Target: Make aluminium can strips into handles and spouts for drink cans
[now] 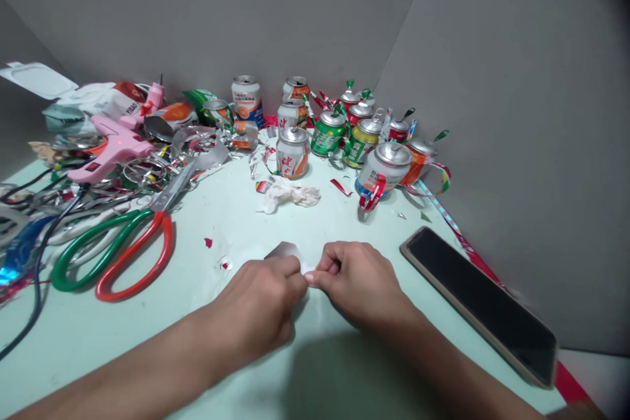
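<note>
Silvery metal, a small piece cut from a can by the look of it [284, 251], is pinched between both hands low in the middle of the pale green table [236, 210]. Left hand [260, 305] and right hand [357, 279] meet thumb to thumb, fingers curled shut on the piece from either side, so only its top corner pokes out at 12 o'clock from the knuckles. Can't really tell whether it's being folded or just flattened, the fingers cover most of it

If you're bending thin can metal like this, I'd say keep the pinch close to the crease line and work slowly, those cut edges are sharp and will slice a fingertip if the piece slips. Pressing it down against the table probably gives a straighter bend than doing it in the air

Around the hands: the big scissors with green and red handles [115, 256] lie at 9 o'clock, blades shut. A pink glue gun [115, 147] sits at 10 o'clock on a heap of metal scraps. A crumpled tissue [288, 195] is at 12, and past it a cluster of drink cans [339, 134], some already turned into little pots with handles. A phone [480, 302] lies face up at 3 o'clock, well apart from the right hand
</note>
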### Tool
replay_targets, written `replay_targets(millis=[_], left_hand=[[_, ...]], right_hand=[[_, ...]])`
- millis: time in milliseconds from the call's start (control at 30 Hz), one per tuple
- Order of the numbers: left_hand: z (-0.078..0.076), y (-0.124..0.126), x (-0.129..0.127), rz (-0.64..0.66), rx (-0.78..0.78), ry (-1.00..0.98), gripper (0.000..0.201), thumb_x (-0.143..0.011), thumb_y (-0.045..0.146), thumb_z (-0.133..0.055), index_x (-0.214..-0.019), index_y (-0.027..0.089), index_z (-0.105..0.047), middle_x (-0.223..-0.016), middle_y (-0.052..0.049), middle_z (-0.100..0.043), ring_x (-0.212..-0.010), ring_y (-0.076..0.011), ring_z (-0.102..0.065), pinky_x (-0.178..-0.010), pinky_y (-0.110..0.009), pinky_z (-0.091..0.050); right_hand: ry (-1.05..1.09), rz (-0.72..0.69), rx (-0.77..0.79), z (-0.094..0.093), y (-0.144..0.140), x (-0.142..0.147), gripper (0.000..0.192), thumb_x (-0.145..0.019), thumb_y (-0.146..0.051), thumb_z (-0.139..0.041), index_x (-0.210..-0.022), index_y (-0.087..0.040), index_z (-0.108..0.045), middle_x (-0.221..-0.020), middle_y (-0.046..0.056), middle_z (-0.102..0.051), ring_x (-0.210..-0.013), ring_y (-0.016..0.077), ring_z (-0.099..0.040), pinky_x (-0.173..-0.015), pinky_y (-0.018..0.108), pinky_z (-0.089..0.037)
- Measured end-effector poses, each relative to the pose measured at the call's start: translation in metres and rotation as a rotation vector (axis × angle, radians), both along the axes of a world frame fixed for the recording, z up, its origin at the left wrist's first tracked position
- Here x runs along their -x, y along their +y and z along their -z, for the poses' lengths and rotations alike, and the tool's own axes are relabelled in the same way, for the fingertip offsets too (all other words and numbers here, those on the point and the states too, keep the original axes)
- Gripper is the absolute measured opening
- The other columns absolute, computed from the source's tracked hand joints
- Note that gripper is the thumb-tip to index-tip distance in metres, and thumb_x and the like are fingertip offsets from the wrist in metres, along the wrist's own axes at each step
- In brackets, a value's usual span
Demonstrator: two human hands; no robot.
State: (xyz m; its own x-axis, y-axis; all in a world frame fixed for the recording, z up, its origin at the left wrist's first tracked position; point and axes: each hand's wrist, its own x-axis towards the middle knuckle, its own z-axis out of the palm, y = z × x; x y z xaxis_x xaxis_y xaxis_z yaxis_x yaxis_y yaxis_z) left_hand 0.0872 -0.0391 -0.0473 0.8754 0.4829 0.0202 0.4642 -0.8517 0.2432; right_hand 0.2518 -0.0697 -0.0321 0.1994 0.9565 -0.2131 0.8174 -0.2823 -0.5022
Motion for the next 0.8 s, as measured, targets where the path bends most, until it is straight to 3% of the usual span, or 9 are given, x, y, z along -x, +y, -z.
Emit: replay_targets(millis=[233, 333, 400, 500, 633, 800], left_hand=[[-0.003, 0.008, -0.003, -0.060, 0.213, -0.121, 0.024, -0.052, -0.003, -0.043, -0.060, 0.017, -0.054, -0.062, -0.001, -0.051, -0.056, -0.0127, -0.048, -0.049, -0.023, -0.031], [-0.009, 0.008, -0.005, -0.057, 0.229, -0.108, 0.023, -0.051, -0.004, -0.043, -0.057, 0.017, -0.050, -0.059, 0.001, -0.048, -0.055, -0.0126, -0.046, -0.049, -0.024, -0.030], [-0.010, 0.009, -0.005, -0.058, 0.229, -0.088, 0.022, -0.052, -0.003, -0.043, -0.057, 0.017, -0.050, -0.058, 0.001, -0.048, -0.056, -0.0128, -0.046, -0.050, -0.024, -0.029], [-0.009, 0.010, -0.006, -0.061, 0.236, -0.078, 0.021, -0.056, -0.002, -0.044, -0.059, 0.017, -0.051, -0.059, 0.001, -0.049, -0.056, -0.0128, -0.046, -0.051, -0.024, -0.030], [-0.007, 0.011, -0.007, -0.072, 0.241, -0.085, 0.019, -0.062, -0.001, -0.045, -0.063, 0.016, -0.053, -0.061, 0.000, -0.050, -0.056, -0.0122, -0.047, -0.051, -0.023, -0.031], [-0.018, 0.019, -0.002, -0.075, 0.360, -0.115, 0.017, -0.076, 0.008, -0.046, -0.072, 0.016, -0.060, -0.071, -0.001, -0.056, -0.062, -0.0115, -0.052, -0.057, -0.023, -0.038]], right_hand=[[0.206, -0.076, -0.016, 0.004, -0.003, -0.015, 0.014, -0.071, -0.029, -0.064, -0.060, -0.020, -0.059, -0.056, -0.003, -0.058, -0.052, 0.0107, -0.048, -0.047, 0.023, -0.031], [0.325, -0.038, -0.193, 0.002, -0.008, -0.023, 0.010, -0.075, -0.025, -0.060, -0.067, -0.019, -0.060, -0.061, -0.003, -0.058, -0.056, 0.0104, -0.051, -0.052, 0.023, -0.037], [0.339, -0.086, -0.333, -0.001, -0.011, -0.027, 0.004, -0.076, -0.020, -0.060, -0.073, -0.019, -0.062, -0.068, -0.001, -0.061, -0.063, 0.0109, -0.054, -0.061, 0.023, -0.042], [0.276, -0.310, -0.454, 0.000, -0.013, -0.029, 0.009, -0.077, -0.014, -0.059, -0.078, -0.020, -0.066, -0.077, 0.001, -0.063, -0.073, 0.0121, -0.056, -0.069, 0.025, -0.042], [0.083, -0.583, -0.517, 0.011, -0.012, -0.023, 0.015, -0.083, -0.014, -0.054, -0.082, -0.019, -0.068, -0.078, 0.004, -0.062, -0.075, 0.0146, -0.052, -0.066, 0.026, -0.040], [-0.210, -0.658, -0.549, 0.021, -0.016, -0.013, 0.021, -0.080, -0.007, -0.048, -0.074, -0.016, -0.066, -0.068, 0.004, -0.058, -0.066, 0.0157, -0.045, -0.058, 0.027, -0.033]])
